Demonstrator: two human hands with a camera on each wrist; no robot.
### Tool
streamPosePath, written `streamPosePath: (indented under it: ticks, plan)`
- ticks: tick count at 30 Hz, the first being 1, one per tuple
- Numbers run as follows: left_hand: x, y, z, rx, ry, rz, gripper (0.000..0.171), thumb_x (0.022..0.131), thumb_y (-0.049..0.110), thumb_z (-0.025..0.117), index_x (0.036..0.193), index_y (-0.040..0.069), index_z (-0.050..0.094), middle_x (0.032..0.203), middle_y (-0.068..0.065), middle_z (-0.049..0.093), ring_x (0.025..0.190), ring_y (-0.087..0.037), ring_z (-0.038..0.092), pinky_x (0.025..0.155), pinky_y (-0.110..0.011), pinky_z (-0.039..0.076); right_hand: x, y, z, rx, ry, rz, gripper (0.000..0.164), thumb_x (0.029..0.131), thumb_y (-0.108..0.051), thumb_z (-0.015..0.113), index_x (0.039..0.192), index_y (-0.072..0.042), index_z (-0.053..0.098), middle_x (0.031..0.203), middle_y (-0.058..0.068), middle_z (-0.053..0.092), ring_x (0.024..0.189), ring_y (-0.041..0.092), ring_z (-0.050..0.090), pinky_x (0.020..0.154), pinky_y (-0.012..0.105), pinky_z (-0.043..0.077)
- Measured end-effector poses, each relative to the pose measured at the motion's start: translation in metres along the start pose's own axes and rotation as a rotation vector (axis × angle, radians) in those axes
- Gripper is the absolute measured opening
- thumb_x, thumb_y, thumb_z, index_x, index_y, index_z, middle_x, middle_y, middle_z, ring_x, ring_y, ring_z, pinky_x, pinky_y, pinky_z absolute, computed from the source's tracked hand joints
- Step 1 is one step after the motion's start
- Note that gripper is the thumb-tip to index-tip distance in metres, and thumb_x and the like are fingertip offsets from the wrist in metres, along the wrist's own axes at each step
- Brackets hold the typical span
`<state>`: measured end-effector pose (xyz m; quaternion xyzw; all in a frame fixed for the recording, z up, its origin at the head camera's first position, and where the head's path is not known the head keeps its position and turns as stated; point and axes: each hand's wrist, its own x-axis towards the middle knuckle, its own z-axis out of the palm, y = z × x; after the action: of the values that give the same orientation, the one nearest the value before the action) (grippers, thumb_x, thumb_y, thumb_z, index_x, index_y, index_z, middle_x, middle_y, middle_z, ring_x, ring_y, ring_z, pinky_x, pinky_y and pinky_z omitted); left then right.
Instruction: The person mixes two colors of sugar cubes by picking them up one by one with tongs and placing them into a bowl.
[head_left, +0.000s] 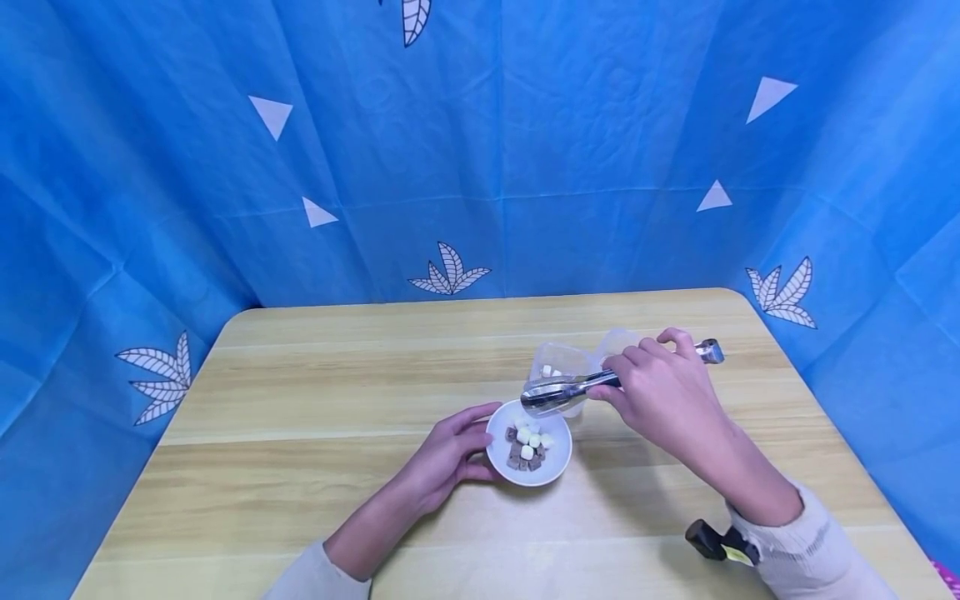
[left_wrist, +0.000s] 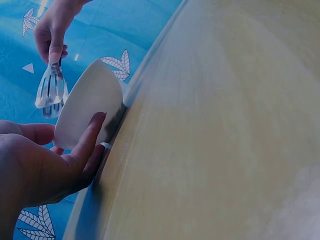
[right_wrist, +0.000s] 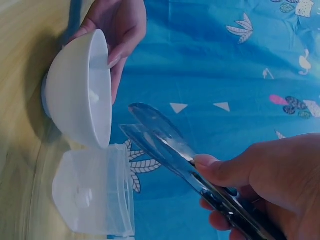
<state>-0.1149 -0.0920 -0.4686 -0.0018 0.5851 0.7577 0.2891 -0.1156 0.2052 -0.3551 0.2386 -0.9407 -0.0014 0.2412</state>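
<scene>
My left hand (head_left: pixel 453 454) grips the side of a white bowl (head_left: pixel 557 468), thumb at the rim and fingers along the outer wall in the left wrist view. Inside lie several brown cubes (head_left: pixel 514 460) and several white cubes (head_left: pixel 527 452). With my right hand (head_left: pixel 660 396) I hold metal tongs (head_left: pixel 551 395), their tips above the bowl's far rim. A slim gap separates the tong tips in the right wrist view, and no cube shows between them. Just behind the bowl stands a clear plastic container (right_wrist: pixel 90 185) with a few white cubes (head_left: pixel 547 371) in it.
Another clear plastic piece (head_left: pixel 617 340) lies behind my right hand, partly hidden by it. The wooden table (head_left: pixel 315 392) ends at a blue patterned curtain (head_left: pixel 450 150) at the back and sides. A black device (head_left: pixel 708 540) sits at my right cuff.
</scene>
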Motion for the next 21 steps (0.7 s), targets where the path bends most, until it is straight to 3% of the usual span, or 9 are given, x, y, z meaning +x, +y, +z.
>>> streamPosePath:
  ticks: [9,16,21]
  plan:
    - [0.001,-0.001,-0.001,-0.001,-0.002,0.006,0.058,0.1,0.004,0.054,0.157,0.006,0.042,0.15,-0.028,0.054,0.106,-0.028,0.073,0.087,-0.046,0.067,0.007,0.01,0.005,-0.054,0.148,-0.019,0.039,0.083,-0.044,0.083,0.096,-0.007,0.078,0.086,0.012,0.078,0.082,0.031,0.068,0.087,0.053,0.049]
    - [0.0,-0.002,-0.001,0.001,-0.002,0.008,0.058,0.099,0.004,0.055,0.157,0.006,0.042,0.151,-0.028,0.053,0.109,-0.03,0.072,0.088,-0.048,0.067,0.01,0.016,0.014,-0.114,0.152,-0.003,0.037,0.083,-0.039,0.085,0.101,-0.007,0.079,0.092,0.013,0.079,0.084,0.032,0.066,0.079,0.049,0.049]
    - [0.001,-0.002,-0.001,0.004,0.0,0.007,0.059,0.099,0.005,0.055,0.157,0.006,0.042,0.151,-0.028,0.052,0.108,-0.029,0.073,0.088,-0.047,0.067,0.01,0.019,0.023,-0.153,0.17,-0.028,0.033,0.082,-0.035,0.085,0.093,-0.006,0.077,0.085,0.013,0.076,0.078,0.031,0.063,0.074,0.046,0.047]
